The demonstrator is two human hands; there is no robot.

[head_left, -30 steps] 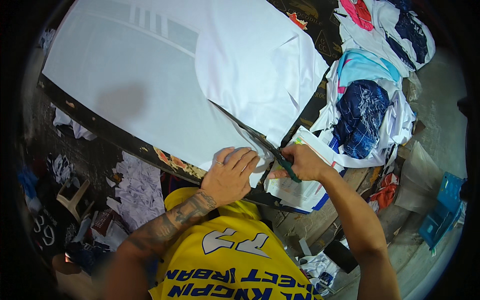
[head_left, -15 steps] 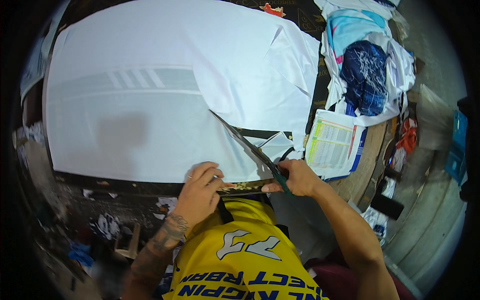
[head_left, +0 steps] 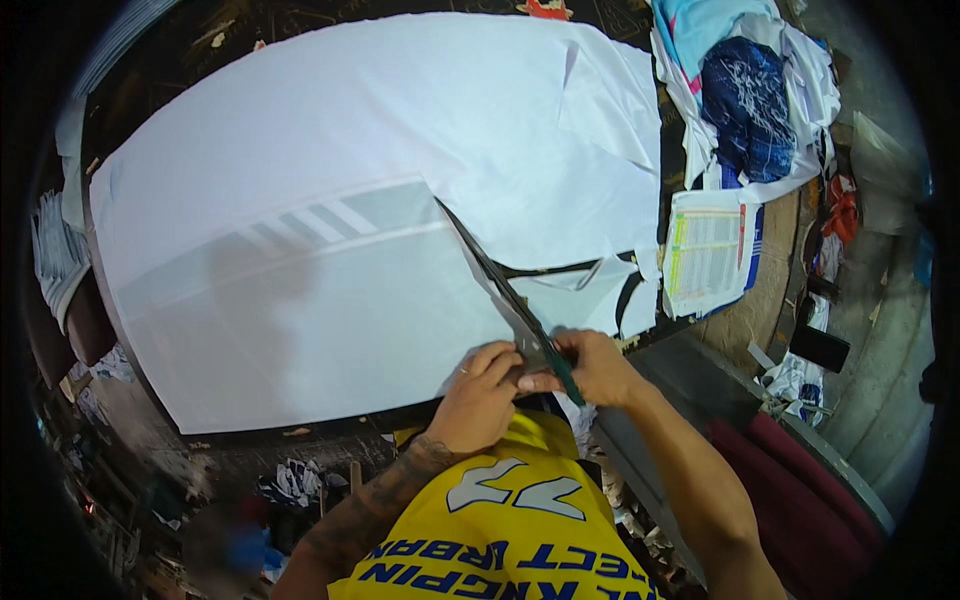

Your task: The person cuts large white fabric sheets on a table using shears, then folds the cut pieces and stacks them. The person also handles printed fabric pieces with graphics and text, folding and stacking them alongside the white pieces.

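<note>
A wide sheet of white fabric (head_left: 400, 110) covers the table; its near part looks greyer, with a band of slanted white stripes. My right hand (head_left: 598, 368) is closed round the green handles of long dark scissors (head_left: 505, 290). Their blades point away and left along a cut line in the fabric, the tip by the striped band's right end. Close beside the handles, my left hand (head_left: 480, 400) has its fingers bent and gathered on the fabric's near edge. Narrow cut gaps and a loose flap of fabric (head_left: 590, 295) lie right of the blades.
Printed sheets (head_left: 705, 255) lie at the table's right edge, below a heap of white, light blue and dark blue cloth (head_left: 745, 105). A black flat object (head_left: 820, 348) is farther right. Folded whitish cloth (head_left: 60, 255) sits at the left, and scraps litter the floor.
The view has shifted and turned, so the fabric sits tilted. My left hand has come right, close to the scissors and my right hand. The blade tip is now nearer the striped band's end.
</note>
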